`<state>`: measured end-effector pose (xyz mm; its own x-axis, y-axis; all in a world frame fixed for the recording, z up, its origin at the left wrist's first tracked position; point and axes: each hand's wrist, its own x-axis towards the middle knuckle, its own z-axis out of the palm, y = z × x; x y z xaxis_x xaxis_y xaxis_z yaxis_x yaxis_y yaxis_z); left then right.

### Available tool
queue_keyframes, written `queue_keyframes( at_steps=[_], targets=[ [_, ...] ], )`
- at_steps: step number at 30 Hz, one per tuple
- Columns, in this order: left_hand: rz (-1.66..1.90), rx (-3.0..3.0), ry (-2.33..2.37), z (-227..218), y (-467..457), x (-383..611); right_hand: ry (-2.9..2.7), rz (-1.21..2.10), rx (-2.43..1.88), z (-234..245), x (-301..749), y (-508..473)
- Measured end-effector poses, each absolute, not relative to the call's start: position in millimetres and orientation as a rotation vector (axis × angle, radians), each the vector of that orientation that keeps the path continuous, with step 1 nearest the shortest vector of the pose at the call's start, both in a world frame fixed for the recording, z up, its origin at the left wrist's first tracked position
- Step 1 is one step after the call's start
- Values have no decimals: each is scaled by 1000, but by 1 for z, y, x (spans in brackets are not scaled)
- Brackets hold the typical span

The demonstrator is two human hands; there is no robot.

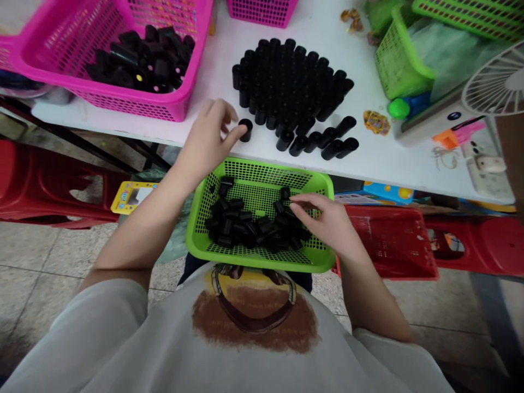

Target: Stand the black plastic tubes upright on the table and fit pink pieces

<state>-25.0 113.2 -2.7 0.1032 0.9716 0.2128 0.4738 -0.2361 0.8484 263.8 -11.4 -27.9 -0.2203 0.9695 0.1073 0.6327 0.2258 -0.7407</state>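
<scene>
My left hand [213, 132] is over the table's front edge, fingers curled and thumb apart from them. Its thumb tip overlaps the rim of an upright black hollow cylinder [245, 131]; whether it presses on it I cannot tell. Just right of it, many similar black cylinders [282, 82] stand packed in a group, with several looser ones in front. My right hand [327, 221] reaches over the right side of a green basket [262, 263], thumb and forefinger stretched out and slightly apart. Beside those fingertips is a small black piece [279, 207], among many small black pieces [245, 226] in the basket.
A pink basket [184, 93] of black parts stands at the table's left. A second pink basket [262, 12] is at the back. Green baskets [403, 71], a white fan [503, 82] and small toys occupy the right. Red stools [483, 245] and a red crate [385, 240] sit below.
</scene>
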Motion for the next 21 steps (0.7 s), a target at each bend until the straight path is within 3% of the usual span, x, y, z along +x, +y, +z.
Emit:
queue_keyframes(
  at_steps=[4, 7, 14, 18, 21],
  targets=[
    [328, 2000, 1422, -13, 84, -31, -1947, 767, -1560, -32, 280, -9],
    [44, 1955, 1562, -41, 74, -22, -1957, 788, -1586, -36, 284, -5],
    [37, 1907, 1661, -71, 64, 1, -2114, 703, -1662, -61, 282, 20],
    [88, 1960, 1526, -62, 66, -3, -2181, 734, -1625, -61, 276, 26],
    [344, 1908, 1279, -44, 58, -3, -2112, 716, -1447, -46, 264, 13]
  ],
)
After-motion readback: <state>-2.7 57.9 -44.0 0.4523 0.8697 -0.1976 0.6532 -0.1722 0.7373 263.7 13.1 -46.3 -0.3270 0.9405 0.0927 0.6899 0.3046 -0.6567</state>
